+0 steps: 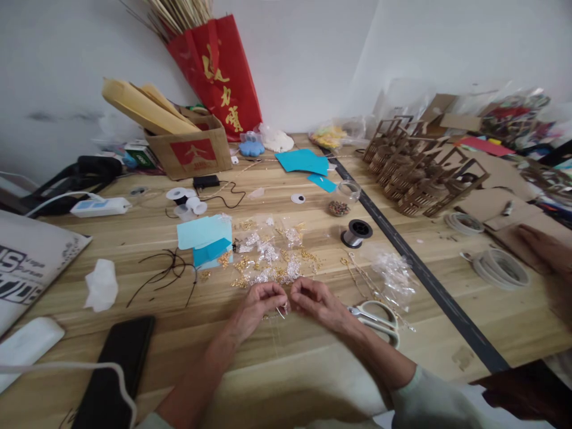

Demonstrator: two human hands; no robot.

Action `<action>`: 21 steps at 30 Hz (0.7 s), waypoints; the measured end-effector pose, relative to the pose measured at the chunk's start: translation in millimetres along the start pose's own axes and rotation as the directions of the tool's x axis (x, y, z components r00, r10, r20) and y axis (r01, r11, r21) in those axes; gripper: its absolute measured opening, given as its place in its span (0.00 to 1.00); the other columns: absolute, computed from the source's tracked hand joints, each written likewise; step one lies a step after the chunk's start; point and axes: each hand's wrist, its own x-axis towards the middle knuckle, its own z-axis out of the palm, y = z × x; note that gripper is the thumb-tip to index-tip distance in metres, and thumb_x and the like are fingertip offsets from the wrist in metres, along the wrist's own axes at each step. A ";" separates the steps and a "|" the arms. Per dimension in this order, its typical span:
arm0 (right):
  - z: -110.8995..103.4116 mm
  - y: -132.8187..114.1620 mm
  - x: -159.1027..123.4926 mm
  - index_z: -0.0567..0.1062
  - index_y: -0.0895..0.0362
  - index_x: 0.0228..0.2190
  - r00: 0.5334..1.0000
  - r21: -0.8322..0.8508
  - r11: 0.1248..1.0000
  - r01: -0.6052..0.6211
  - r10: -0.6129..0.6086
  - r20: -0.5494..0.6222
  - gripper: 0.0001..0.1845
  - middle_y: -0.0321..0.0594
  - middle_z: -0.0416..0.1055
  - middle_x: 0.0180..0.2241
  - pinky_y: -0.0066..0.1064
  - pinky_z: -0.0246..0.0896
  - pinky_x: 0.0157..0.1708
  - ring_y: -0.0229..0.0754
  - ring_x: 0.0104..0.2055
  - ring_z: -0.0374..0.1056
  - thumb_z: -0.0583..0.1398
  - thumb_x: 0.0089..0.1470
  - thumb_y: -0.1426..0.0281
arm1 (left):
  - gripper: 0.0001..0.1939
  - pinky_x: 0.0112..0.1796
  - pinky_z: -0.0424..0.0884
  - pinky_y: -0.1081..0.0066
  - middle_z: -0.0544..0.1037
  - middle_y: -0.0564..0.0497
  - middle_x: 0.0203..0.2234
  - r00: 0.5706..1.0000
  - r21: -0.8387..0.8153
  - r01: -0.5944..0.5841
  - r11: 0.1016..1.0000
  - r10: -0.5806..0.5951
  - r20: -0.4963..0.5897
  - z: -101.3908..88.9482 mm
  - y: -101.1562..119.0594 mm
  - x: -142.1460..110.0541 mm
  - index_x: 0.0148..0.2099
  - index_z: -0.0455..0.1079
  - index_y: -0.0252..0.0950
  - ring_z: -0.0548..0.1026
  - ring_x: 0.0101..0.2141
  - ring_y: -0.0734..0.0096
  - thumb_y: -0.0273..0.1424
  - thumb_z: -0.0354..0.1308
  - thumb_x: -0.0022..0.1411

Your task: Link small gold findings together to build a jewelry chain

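My left hand [258,305] and my right hand [318,304] rest close together on the wooden table [313,357], fingers curled in a pinch around small silvery jewellery bits [281,310] between them. What each finger grips is too small to name. Just beyond lie clear bags of gold and silver findings [272,253]. A thin gold chain [357,274] lies to the right of my right hand, and white-handled scissors [378,319] lie right beside my right wrist.
A wire spool [356,232], a bead jar [342,202], blue paper pieces [203,238], black cord [165,271], a crumpled tissue [102,286] and a black phone [114,369] lie around. Wooden lattice pieces [415,173] and tape rolls [498,268] sit right. Another person's hand [545,250] shows far right.
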 end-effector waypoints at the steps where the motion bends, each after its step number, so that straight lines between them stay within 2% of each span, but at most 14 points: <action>1: 0.3 -0.4 -0.1 0.66 0.58 0.28 1.000 0.004 1.000 -0.003 0.003 0.001 0.19 0.33 0.62 0.23 0.27 0.50 0.26 0.34 0.25 0.56 0.57 0.57 0.54 | 0.07 0.32 0.67 0.73 0.75 0.52 0.22 1.000 -0.002 0.002 1.000 -0.002 0.003 -0.1 0.2 0.1 0.28 0.72 0.32 0.72 0.25 0.74 0.31 0.63 0.53; 7: 1.4 -0.9 -0.7 0.65 0.58 0.28 1.000 -0.007 1.000 -0.009 0.009 0.006 0.19 0.34 0.62 0.23 0.26 0.49 0.25 0.34 0.25 0.55 0.57 0.57 0.55 | 0.08 0.32 0.67 0.72 0.76 0.51 0.22 1.000 0.036 -0.031 0.999 0.031 0.003 -1.0 -0.5 0.3 0.28 0.72 0.32 0.72 0.26 0.73 0.33 0.63 0.53; 15: 1.2 -2.8 -0.9 0.66 0.58 0.26 0.997 -0.186 0.983 0.014 -0.029 -0.077 0.17 0.33 0.61 0.23 0.27 0.47 0.25 0.34 0.25 0.53 0.56 0.58 0.57 | 0.09 0.33 0.66 0.72 0.74 0.50 0.23 0.998 0.133 -0.060 0.989 0.054 0.043 -3.3 -1.2 -0.2 0.29 0.71 0.32 0.71 0.27 0.71 0.34 0.62 0.55; 21: -0.4 -5.0 -0.4 0.66 0.58 0.27 0.999 0.046 0.998 -0.046 0.046 0.007 0.19 0.34 0.63 0.23 0.27 0.52 0.27 0.34 0.26 0.57 0.58 0.55 0.54 | 0.10 0.33 0.64 0.73 0.74 0.51 0.24 0.995 0.256 -0.086 0.963 0.070 0.069 -1.5 9.2 -3.1 0.29 0.71 0.32 0.69 0.28 0.72 0.35 0.60 0.56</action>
